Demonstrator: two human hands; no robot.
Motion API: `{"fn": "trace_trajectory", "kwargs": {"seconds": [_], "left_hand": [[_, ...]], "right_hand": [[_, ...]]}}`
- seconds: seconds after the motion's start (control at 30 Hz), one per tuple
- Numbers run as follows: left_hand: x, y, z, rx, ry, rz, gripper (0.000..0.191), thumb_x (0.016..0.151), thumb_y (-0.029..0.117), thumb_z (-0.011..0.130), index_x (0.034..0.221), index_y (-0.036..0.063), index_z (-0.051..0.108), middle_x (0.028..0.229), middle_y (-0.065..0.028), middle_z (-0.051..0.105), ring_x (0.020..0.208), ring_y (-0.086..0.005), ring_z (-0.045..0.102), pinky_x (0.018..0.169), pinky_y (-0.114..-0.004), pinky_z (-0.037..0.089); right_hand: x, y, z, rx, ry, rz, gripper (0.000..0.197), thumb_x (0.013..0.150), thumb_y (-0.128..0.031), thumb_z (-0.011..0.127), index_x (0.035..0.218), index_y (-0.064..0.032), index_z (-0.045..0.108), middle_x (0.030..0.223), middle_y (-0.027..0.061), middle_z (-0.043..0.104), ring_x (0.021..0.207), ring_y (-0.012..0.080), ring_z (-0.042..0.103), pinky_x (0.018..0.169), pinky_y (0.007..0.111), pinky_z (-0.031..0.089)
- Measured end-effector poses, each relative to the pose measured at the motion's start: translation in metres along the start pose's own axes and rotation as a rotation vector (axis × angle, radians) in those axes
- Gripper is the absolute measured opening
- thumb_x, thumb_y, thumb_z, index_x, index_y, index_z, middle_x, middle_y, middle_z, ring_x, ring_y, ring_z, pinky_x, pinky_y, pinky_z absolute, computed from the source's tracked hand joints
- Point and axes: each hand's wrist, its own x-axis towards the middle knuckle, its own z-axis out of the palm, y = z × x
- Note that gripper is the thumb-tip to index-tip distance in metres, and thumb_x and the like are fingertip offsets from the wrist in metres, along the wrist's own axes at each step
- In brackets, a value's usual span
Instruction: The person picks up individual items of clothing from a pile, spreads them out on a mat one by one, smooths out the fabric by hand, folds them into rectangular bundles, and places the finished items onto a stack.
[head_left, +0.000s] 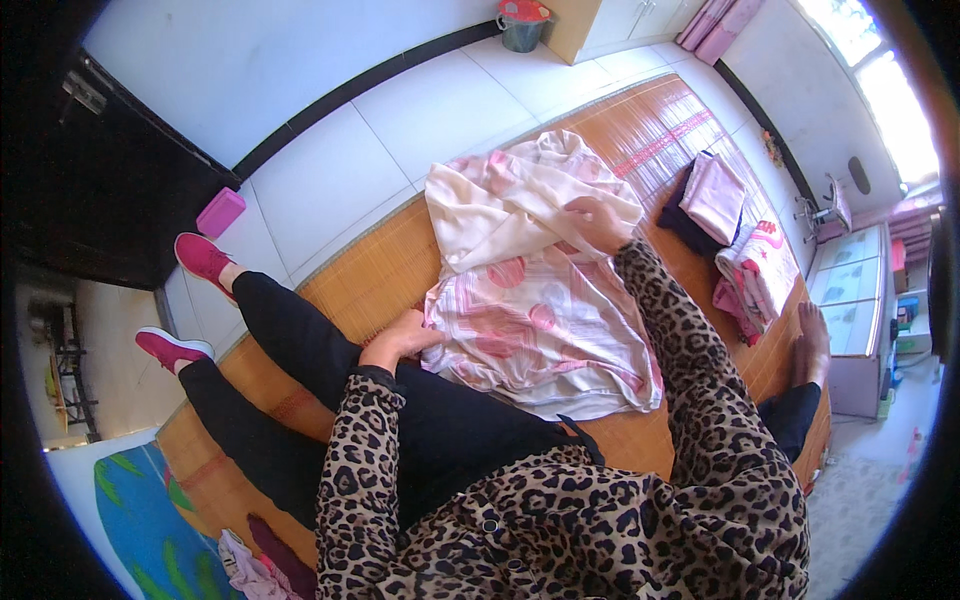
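Note:
A pink and white patterned garment (525, 330) lies spread before me on a woven bed mat (409, 259), rumpled along its edge. Its upper part is turned over, showing a plain cream underside (480, 214). My left hand (401, 339) has the garment's left edge between its fingers, beside my black-trousered thigh. Across the cloth, my right hand (598, 225) grips the cream layer with bent fingers; its fingertips are partly hidden in the fabric. Leopard-print sleeves cover both arms.
Right of the garment lie a folded pink cloth (716, 187) on dark cloth and a folded white and pink stack (761, 262). A bare foot (814, 337) rests at the mat's right edge. Loose clothes (255, 566) lie lower left. A bin (523, 28) stands beside a cabinet.

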Motion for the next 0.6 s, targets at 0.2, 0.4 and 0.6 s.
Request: {"fn": "trace_trajectory", "kwargs": {"seconds": [0.2, 0.4, 0.6], "left_hand": [[-0.005, 0.011, 0.0, 0.344, -0.339, -0.032, 0.051, 0.071, 0.033, 0.07, 0.107, -0.0023, 0.061, 0.097, -0.0116, 0.067, 0.084, -0.0197, 0.062, 0.076, -0.032, 0.046], [-0.021, 0.029, -0.005, 0.313, -0.324, 0.036, 0.047, 0.072, 0.032, 0.066, 0.103, -0.004, 0.062, 0.093, -0.0127, 0.066, 0.085, -0.02, 0.061, 0.075, -0.032, 0.046], [-0.031, 0.015, 0.002, -0.616, -0.053, 0.31, 0.027, 0.085, 0.013, 0.053, 0.104, -0.0049, 0.06, 0.095, -0.0072, 0.063, 0.087, -0.0127, 0.058, 0.076, -0.026, 0.046]], "right_hand": [[-0.138, 0.067, -0.04, -0.169, 0.154, 0.278, 0.031, 0.082, -0.03, 0.064, 0.082, 0.0008, 0.064, 0.076, 0.015, 0.065, 0.069, 0.0232, 0.061, 0.063, 0.035, 0.048], [-0.262, 0.058, -0.041, 0.097, -0.198, 0.699, 0.041, 0.082, -0.038, 0.065, 0.079, 0.0024, 0.066, 0.066, 0.0067, 0.063, 0.059, 0.0137, 0.059, 0.055, 0.031, 0.048], [-0.284, 0.043, -0.04, 0.516, -0.164, 0.647, 0.027, 0.088, -0.023, 0.058, 0.099, 0.0023, 0.059, 0.082, 0.006, 0.063, 0.071, 0.0151, 0.062, 0.059, 0.031, 0.051]]}}
